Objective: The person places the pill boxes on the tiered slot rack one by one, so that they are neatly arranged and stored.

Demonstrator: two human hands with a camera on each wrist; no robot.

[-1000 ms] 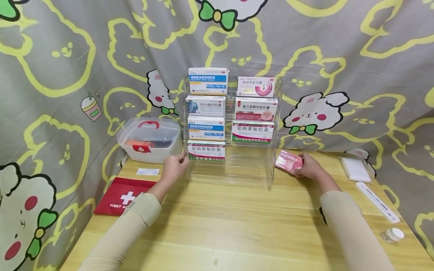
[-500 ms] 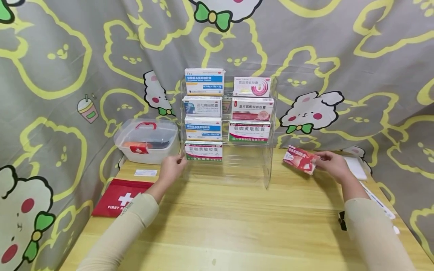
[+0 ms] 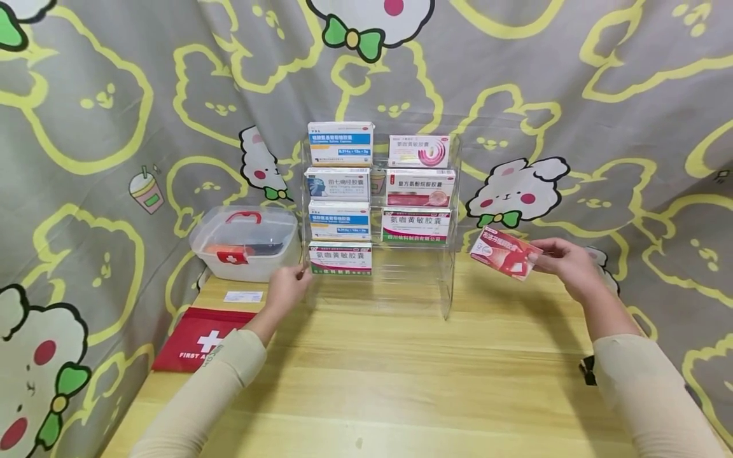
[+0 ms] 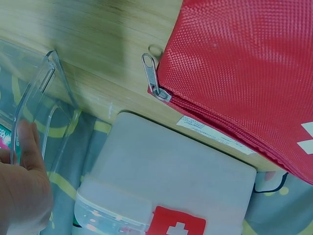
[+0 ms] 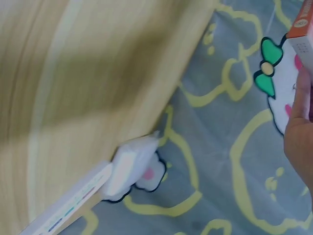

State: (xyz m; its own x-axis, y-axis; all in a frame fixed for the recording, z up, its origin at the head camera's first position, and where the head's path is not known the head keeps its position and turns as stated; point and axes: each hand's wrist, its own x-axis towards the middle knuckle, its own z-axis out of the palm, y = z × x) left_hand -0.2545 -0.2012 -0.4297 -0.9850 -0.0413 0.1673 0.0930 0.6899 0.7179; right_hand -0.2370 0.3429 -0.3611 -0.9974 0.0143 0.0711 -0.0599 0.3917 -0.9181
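My left hand (image 3: 288,286) pinches the left side edge of a clear acrylic display rack (image 3: 449,283); the left wrist view shows thumb and fingers on the rack's side panel (image 4: 30,93). On the rack, medicine boxes stand in two columns, among them a blue-and-white box (image 3: 340,146) at the top left and a green-and-magenta one (image 3: 415,227) lowest on the right. The bottom right shelf holds no box. Right of the rack, my right hand (image 3: 572,267) grips a red medicine box (image 3: 504,253) by its right end, tilted and raised over the table.
At left are a clear-lidded first aid box (image 3: 246,267), a paper slip (image 3: 243,296) and a red first aid pouch (image 3: 189,343). A black object (image 3: 587,370) lies by the right sleeve. The right wrist view shows a white packet (image 5: 129,164) and a white strip (image 5: 68,203). A patterned curtain (image 3: 515,51) stands behind.
My right hand has lifted the red medicine box from low beside the rack and turned its printed front toward the head camera. My left hand keeps its hold on the rack's edge.
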